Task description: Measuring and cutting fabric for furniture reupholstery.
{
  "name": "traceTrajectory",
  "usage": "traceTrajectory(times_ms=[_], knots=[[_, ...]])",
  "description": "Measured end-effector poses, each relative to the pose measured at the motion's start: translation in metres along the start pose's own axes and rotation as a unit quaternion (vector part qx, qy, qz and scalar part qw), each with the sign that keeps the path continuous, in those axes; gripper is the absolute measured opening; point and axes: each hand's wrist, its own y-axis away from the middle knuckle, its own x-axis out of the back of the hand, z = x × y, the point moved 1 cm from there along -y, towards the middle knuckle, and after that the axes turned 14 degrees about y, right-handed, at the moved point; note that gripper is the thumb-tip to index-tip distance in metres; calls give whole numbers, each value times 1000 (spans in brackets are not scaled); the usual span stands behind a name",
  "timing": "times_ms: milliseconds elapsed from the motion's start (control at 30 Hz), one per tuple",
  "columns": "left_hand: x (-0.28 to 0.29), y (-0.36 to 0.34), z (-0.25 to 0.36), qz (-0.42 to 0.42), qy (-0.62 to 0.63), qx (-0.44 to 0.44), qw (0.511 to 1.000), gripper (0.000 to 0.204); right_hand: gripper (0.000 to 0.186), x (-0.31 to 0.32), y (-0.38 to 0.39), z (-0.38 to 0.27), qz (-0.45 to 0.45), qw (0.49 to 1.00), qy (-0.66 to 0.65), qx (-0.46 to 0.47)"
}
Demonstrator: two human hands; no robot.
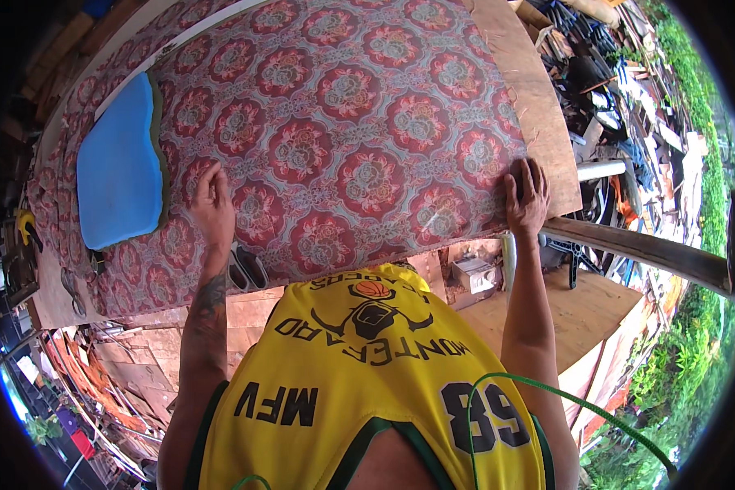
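Observation:
A length of red and grey patterned fabric (347, 159) with round flower medallions covers the wooden table in front of me. My right hand (528, 196) lies flat on the fabric's right edge, fingers stretched out where the cloth meets bare wood. Over the left part of the cloth is my left hand (213, 206), empty, its fingers loosely bent and apart; whether it touches the cloth I cannot tell. Beside my left wrist, at the near edge, sits a black and grey tool (247, 268), partly hidden by my forearm. Farther left lies a blue sheet (121, 167) with a dark green edge.
Bare plywood (551, 106) shows along the table's right side. A wooden beam (641, 249) juts out to the right. Scrap and clutter (600, 98) pile up beyond it. A yellow and black tool (28, 229) is at the far left. A green cord (580, 400) hangs at lower right.

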Motion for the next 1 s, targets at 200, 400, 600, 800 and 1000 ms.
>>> traceTrajectory(times_ms=[200,400,600,800,1000], knots=[[32,27,-7,30,-98,10,995,31,50,2,-2,-3,-2,1000,-2,-1],[56,101,0,86,-313,75,943,65,51,-3,2,2,8,1000,-23,3],[57,130,-43,148,-112,232,955,74,50,-2,3,1,11,1000,-8,10],[39,115,-54,108,-132,146,974,53,51,-3,3,1,1,1000,-5,5],[30,97,-14,75,-212,245,943,43,49,-6,6,2,20,1000,-8,13]])
